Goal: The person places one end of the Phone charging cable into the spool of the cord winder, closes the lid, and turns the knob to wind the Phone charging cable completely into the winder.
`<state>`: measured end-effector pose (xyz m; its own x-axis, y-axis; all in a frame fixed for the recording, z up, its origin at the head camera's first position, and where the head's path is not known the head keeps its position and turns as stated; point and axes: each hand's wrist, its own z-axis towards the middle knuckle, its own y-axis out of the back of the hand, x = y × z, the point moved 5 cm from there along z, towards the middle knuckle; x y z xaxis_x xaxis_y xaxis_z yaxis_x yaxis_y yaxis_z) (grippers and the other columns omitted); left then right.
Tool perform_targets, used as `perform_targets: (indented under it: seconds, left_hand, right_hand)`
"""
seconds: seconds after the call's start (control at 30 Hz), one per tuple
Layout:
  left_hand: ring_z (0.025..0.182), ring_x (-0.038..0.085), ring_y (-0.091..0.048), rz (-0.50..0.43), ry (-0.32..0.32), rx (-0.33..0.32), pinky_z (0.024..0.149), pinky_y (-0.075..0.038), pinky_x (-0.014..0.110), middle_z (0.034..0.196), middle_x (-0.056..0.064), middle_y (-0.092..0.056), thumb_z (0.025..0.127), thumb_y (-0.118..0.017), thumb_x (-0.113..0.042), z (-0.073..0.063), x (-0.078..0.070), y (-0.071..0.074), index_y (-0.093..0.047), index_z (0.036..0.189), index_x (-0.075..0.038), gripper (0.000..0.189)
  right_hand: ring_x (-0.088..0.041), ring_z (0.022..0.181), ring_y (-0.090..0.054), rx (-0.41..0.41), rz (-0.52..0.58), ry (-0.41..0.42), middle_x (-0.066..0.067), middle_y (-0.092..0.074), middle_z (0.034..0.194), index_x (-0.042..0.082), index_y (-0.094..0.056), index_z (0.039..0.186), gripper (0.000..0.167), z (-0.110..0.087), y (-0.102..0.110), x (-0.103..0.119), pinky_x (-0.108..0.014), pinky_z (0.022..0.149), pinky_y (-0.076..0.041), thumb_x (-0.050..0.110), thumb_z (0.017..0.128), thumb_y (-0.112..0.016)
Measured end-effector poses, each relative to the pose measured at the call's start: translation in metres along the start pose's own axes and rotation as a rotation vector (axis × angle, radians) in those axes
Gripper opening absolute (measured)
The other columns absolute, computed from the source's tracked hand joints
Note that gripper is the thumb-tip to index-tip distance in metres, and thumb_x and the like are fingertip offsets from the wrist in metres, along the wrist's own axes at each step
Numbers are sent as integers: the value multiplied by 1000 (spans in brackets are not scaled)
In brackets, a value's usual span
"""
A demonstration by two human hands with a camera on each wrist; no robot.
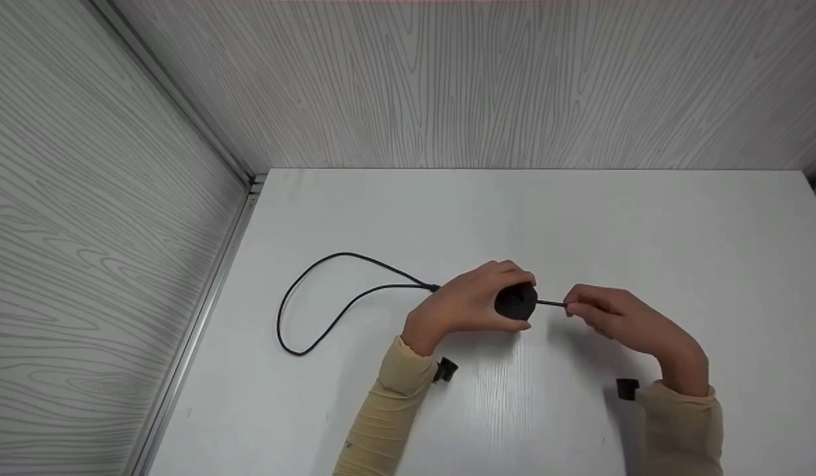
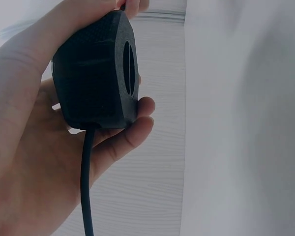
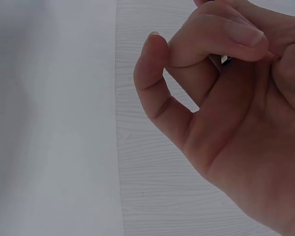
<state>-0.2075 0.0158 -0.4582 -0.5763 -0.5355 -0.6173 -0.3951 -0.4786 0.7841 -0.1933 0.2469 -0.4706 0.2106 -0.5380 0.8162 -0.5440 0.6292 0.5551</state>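
Observation:
A small black block [image 1: 516,302] with cable at two sides is gripped by my left hand [image 1: 471,301], thumb on the near side and fingers over the far side. In the left wrist view, the block [image 2: 91,73] shows an oval recess in one face, and a black cable [image 2: 87,182] runs from its lower end along the palm. My right hand [image 1: 613,317] pinches the short cord [image 1: 550,303] coming out of the block's right side. In the right wrist view, the right hand [image 3: 226,98] has its fingers curled, mostly hiding the cord.
A long loop of black cable [image 1: 279,317] lies on the white table [image 1: 408,211] to the left, its two strands meeting beside the left hand. Wood-grain panels [image 1: 448,86] stand at the back and left. Small black cameras [image 1: 446,369] sit at both wrists.

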Motion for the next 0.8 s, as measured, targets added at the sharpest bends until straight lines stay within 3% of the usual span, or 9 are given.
perform_targets:
  seconds: [0.43, 0.8]
  left_hand:
    - [116, 8, -57, -55, 22, -12, 99, -51, 23, 131, -8, -63, 88, -84, -41, -10, 10, 15, -64, 137, -23, 56]
    - [115, 8, -58, -105, 46, -14, 99, -52, 24, 129, -8, -63, 87, -84, -42, -18, 15, 26, -65, 136, -25, 55]
  right_hand:
    - [-11, 57, -44, -32, 42, 16, 7, -43, 67, 20, -65, 103, 15, -8, 9, -5, -30, 57, -42, 26, 111, -55]
    - [-24, 58, -43, -45, 92, 71, -9, -42, 66, 14, -64, 104, 15, -17, 23, -12, -31, 56, -41, 18, 112, -52]
